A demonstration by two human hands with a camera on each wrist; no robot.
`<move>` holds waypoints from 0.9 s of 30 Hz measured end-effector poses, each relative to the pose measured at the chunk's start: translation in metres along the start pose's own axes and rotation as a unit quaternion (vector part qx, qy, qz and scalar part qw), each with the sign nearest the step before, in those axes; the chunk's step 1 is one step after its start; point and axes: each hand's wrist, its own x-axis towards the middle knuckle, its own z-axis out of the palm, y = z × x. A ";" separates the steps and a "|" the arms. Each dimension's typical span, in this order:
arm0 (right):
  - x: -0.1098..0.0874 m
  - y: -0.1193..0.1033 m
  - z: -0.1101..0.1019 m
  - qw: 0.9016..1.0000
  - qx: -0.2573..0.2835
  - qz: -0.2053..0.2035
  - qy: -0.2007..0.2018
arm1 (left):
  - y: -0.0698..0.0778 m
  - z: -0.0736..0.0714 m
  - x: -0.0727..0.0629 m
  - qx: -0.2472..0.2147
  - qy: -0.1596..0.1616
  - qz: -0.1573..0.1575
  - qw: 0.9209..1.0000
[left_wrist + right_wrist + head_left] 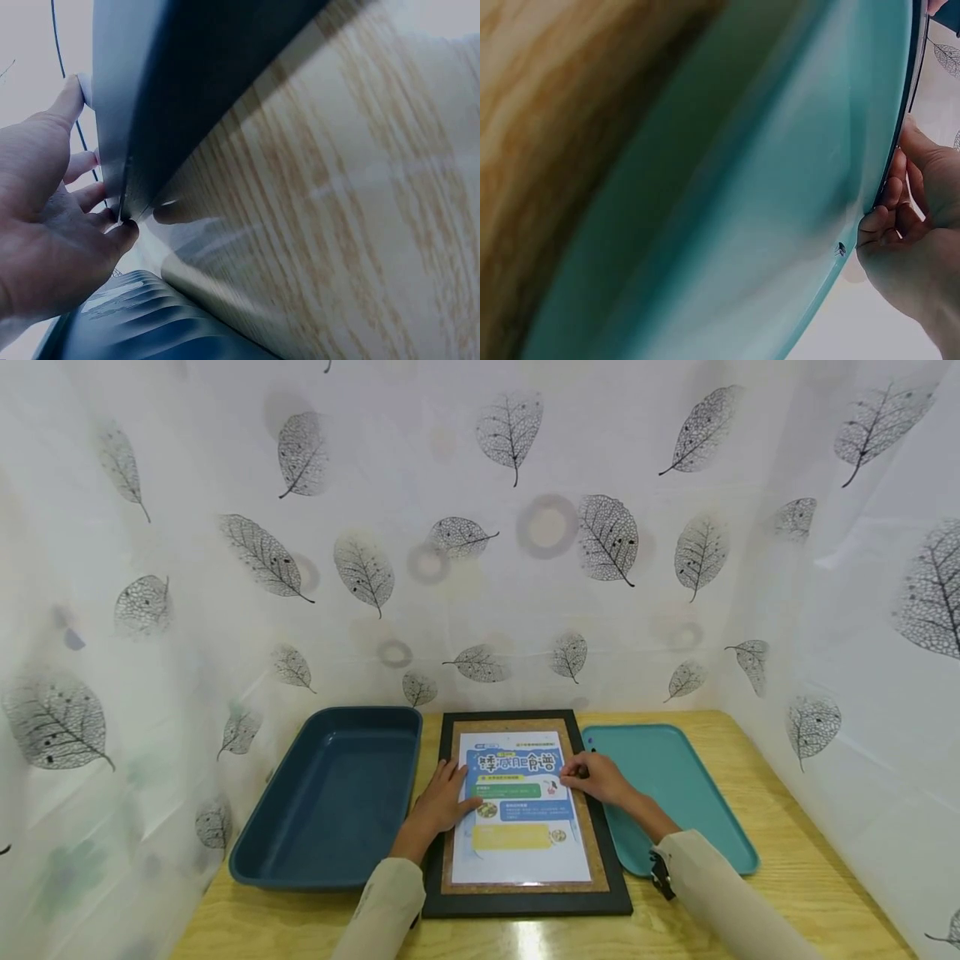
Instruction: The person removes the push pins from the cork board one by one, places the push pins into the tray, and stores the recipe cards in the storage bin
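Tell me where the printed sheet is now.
In the head view, the printed sheet lies below and slightly right of centre on the black-framed cork board, between the dark blue tub and the teal tray.

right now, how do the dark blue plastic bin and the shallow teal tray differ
The dark blue rectangular plastic bin has tall walls; the teal rectangular plastic tray has a low rim. The bin stands left of the black-framed corkboard, the tray right of it. Both have rounded corners.

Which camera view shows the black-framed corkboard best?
The head view: the corkboard shows nearly whole, under the printed sheet. The left wrist view shows only its dark edge, the right wrist view a thin dark sliver.
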 end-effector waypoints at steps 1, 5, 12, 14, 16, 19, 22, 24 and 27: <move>0.000 0.000 0.000 1.000 0.001 0.000 0.000 | 0.000 0.000 0.000 0.000 0.000 -0.001 1.000; -0.001 0.000 0.000 1.000 0.002 -0.007 0.003 | 0.000 0.000 0.000 -0.001 0.000 -0.004 1.000; -0.001 0.001 -0.002 1.000 0.004 -0.011 0.004 | 0.000 0.001 0.001 -0.001 -0.001 -0.004 1.000; 0.000 0.002 -0.003 1.000 0.004 -0.005 0.005 | 0.000 0.000 0.001 -0.001 -0.001 -0.003 1.000; 0.000 0.002 -0.004 1.000 0.005 -0.003 0.009 | 0.001 -0.001 0.001 -0.002 0.000 -0.003 1.000; 0.000 0.004 -0.005 1.000 0.010 -0.007 0.018 | 0.001 -0.001 0.001 0.000 0.000 -0.004 1.000; -0.001 0.005 -0.006 0.999 0.016 -0.016 0.027 | 0.000 0.000 0.001 0.002 -0.002 -0.007 1.000; -0.002 0.006 -0.006 0.999 0.019 -0.019 0.030 | 0.000 0.000 0.001 0.004 -0.002 -0.009 1.000; -0.002 0.006 -0.009 0.999 0.022 -0.020 0.038 | 0.001 0.001 0.001 0.007 -0.004 -0.011 1.000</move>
